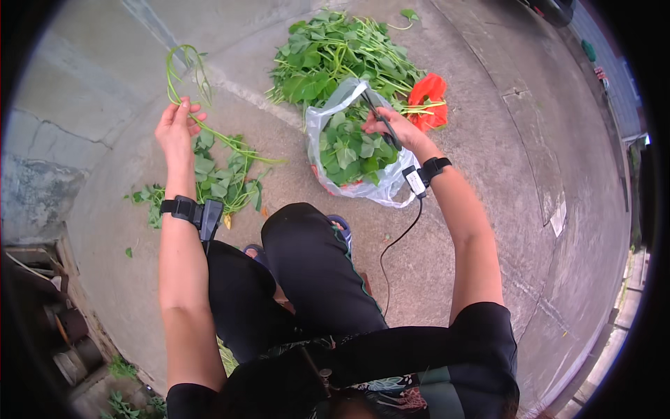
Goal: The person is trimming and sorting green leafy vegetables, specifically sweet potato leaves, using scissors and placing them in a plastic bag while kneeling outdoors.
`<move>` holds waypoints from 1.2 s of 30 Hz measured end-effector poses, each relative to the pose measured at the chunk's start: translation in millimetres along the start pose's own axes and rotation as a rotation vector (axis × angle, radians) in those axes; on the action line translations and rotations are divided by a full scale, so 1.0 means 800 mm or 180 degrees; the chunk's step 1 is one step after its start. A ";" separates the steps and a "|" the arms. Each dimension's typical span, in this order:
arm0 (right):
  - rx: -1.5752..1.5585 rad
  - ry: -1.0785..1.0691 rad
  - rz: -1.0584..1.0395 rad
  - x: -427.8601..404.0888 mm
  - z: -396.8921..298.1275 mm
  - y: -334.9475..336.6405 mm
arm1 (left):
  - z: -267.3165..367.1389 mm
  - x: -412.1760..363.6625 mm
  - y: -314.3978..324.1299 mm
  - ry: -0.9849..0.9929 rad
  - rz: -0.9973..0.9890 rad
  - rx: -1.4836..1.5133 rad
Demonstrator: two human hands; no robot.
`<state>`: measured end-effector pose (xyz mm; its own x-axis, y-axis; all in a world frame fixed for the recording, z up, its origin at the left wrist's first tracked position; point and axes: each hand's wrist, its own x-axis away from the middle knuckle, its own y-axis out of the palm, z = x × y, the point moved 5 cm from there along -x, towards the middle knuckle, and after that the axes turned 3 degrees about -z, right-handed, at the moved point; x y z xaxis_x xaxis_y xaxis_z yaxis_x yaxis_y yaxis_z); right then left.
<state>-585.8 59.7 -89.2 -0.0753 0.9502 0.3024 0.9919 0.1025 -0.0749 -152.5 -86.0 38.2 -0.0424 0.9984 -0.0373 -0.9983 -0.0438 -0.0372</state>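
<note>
My left hand (179, 123) pinches a long green leafy vine stem (222, 137) between thumb and fingers. The upper end of the stem curls in a loop above the fingers, and the lower part trails down to the right over a small heap of leafy cuttings (212, 175). In my right hand (390, 125) is a pair of dark scissors (386, 123), over the mouth of a translucent plastic bag (320, 118). Loose green leaves (345, 152) fill the bag. My right fingertips are close to these leaves; whether they touch them is unclear.
A large pile of leafy vines (335, 57) lies on the concrete floor (471, 173) beyond the bag. Beside it is a red plastic bag (432, 99). A black cable (384, 256) hangs from my right wrist device (416, 180). Pots (76, 361) stand at lower left.
</note>
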 end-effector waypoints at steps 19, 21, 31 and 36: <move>0.4774 0.0716 0.0590 0.019 -0.113 0.037 | 0.002 0.077 -0.284 -0.0126 0.0590 -0.0734; 0.5140 0.0676 0.0434 0.029 -0.164 0.054 | -0.008 0.097 -0.329 -0.0234 0.0632 -0.0970; 0.6796 0.0848 -0.0027 0.064 -0.254 0.084 | -0.027 0.199 -0.461 -0.0453 0.0491 -0.1349; 0.6761 0.0497 0.0299 0.097 -0.322 0.050 | 0.006 0.246 -0.476 -0.0427 0.0782 -0.1000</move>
<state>-525.7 61.8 176.0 0.0729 0.9564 0.2829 -0.6120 0.2668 -0.7445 219.0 127.0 50.0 -0.3033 0.9518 0.0464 -0.8984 -0.2694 -0.3469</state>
